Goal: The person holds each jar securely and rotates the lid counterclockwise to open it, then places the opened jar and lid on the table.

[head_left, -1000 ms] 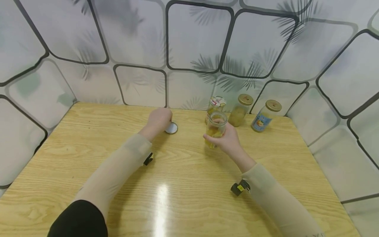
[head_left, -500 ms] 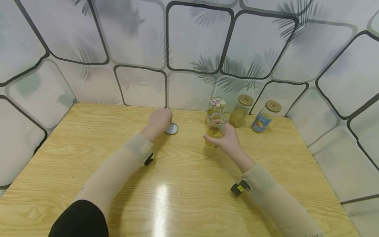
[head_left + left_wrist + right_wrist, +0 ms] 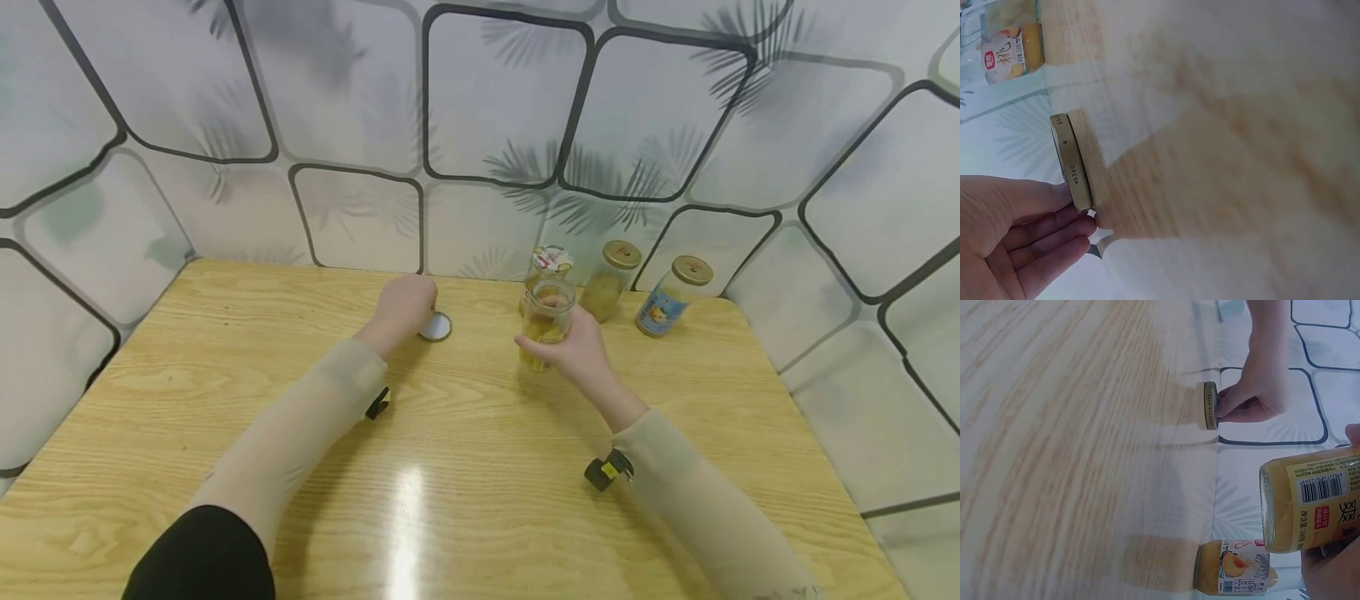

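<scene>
Only the right wrist view shows the barcode (image 3: 1321, 487). The right hand (image 3: 579, 346) grips the jar (image 3: 1284, 503), long axis upright, mouth up; the left hand (image 3: 402, 302) pinches a lid (image 3: 437, 327).

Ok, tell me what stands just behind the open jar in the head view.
A closed jar: its patterned lid and part of its left side show. The open jar covers its lower front.

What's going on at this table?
A person's right hand grips an open-topped glass jar of yellow contents, apparently raised off the table. The left hand holds the edge of a lid lying white underside up. Three lidded jars stand behind, near the wall.
</scene>
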`<control>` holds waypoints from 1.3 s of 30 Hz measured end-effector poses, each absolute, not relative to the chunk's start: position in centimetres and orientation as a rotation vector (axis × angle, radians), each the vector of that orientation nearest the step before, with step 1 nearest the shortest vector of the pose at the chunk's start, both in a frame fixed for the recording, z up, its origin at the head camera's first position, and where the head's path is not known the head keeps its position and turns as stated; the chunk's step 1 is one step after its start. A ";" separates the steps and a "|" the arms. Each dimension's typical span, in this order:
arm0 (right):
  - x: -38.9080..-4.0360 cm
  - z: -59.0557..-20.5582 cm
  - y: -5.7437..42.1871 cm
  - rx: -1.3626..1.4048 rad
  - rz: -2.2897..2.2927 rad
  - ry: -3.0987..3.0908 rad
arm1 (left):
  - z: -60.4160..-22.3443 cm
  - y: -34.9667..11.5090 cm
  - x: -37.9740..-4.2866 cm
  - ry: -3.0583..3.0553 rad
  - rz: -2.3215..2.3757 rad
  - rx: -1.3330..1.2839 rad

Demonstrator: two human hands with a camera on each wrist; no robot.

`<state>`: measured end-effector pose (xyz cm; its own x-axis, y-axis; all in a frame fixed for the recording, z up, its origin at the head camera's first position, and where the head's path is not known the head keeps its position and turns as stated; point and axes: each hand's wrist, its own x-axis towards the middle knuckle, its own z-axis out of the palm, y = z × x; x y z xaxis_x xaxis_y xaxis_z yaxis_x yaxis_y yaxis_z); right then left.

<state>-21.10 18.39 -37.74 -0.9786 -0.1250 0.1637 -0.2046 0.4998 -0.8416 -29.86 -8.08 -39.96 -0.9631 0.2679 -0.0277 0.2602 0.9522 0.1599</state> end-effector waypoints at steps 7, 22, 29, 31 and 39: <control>-21.6 -37.4 18.0 0.272 1.506 -2.642 | -40.0 -8.1 -30.1 3.044 0.238 0.399; -23.5 -36.6 16.8 0.276 1.553 -2.617 | -39.9 -8.2 -29.8 3.045 0.253 0.405; -24.4 -36.2 16.6 0.271 1.561 -2.589 | -39.9 -8.1 -29.8 3.055 0.235 0.430; -24.6 -36.1 16.5 0.267 1.549 -2.593 | -39.8 -8.0 -29.7 3.056 0.227 0.432; -25.3 -35.4 15.5 0.314 1.473 -2.606 | -39.8 -7.9 -29.8 3.082 0.187 0.446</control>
<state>-25.34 15.53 -35.44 -0.9697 -0.1156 0.2154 -0.2441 0.5015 -0.8300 -29.75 -7.93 -39.85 -0.9588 0.2839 -0.0043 0.2813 0.9519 0.1215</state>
